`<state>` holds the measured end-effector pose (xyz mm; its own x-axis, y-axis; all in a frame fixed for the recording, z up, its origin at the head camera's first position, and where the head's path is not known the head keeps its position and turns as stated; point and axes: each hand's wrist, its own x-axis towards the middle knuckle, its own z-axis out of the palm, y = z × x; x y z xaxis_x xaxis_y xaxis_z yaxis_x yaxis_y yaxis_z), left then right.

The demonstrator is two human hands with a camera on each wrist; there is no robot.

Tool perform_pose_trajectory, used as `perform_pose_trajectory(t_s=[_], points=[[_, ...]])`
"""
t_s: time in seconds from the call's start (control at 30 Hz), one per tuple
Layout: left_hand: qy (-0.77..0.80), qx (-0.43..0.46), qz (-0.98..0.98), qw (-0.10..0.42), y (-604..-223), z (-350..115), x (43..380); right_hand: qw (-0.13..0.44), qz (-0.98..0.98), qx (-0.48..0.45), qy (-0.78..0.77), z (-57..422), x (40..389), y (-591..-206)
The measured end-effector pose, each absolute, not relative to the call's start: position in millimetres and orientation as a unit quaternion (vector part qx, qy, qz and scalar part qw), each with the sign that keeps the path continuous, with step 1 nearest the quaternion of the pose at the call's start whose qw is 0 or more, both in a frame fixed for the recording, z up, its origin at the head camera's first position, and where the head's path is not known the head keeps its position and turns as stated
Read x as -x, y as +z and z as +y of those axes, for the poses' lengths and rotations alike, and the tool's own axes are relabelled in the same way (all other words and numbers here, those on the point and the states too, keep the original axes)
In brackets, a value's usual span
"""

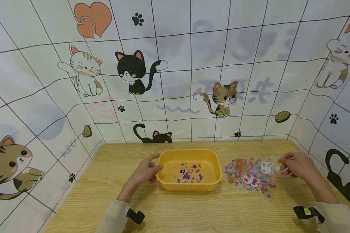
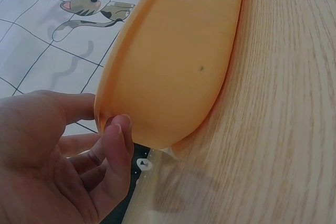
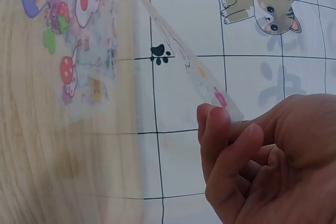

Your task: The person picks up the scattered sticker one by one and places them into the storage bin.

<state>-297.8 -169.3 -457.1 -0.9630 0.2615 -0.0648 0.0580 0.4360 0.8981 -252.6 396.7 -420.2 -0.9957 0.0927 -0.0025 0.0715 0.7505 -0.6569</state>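
Note:
My left hand (image 1: 146,169) grips the left end of a yellow plastic basin (image 1: 189,186) by its rim. In the left wrist view the thumb and fingers curl about the end of the basin (image 2: 178,51). Small colourful pieces (image 1: 186,174), many of them purple, lie on the basin floor. To the right of it, my right hand (image 1: 297,164) pinches the right edge of clear film printed with stickers (image 1: 251,180). The right wrist view shows a raised strip of film (image 3: 214,93) between thumb and fingers, with stickers (image 3: 68,72) lower down over the table.
The wooden table (image 1: 175,210) ends at a wall (image 1: 175,81) covered in a cat-patterned tile print, which also stands along the left and right sides. Both wrists carry black straps with small devices (image 1: 136,216) on them.

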Motion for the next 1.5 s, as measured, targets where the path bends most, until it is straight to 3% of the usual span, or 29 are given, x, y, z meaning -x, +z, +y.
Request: perform_pose_trajectory(t_s=[0.87,1.5], points=[[0.520,-0.088,0.844,0.099,-460,-169,299,0.157,-0.916,0.088,0.359,377,241,-403],[0.520,-0.087,0.844,0.101,-455,-168,297,0.178,-0.901,0.078,0.389,363,243,-393]])
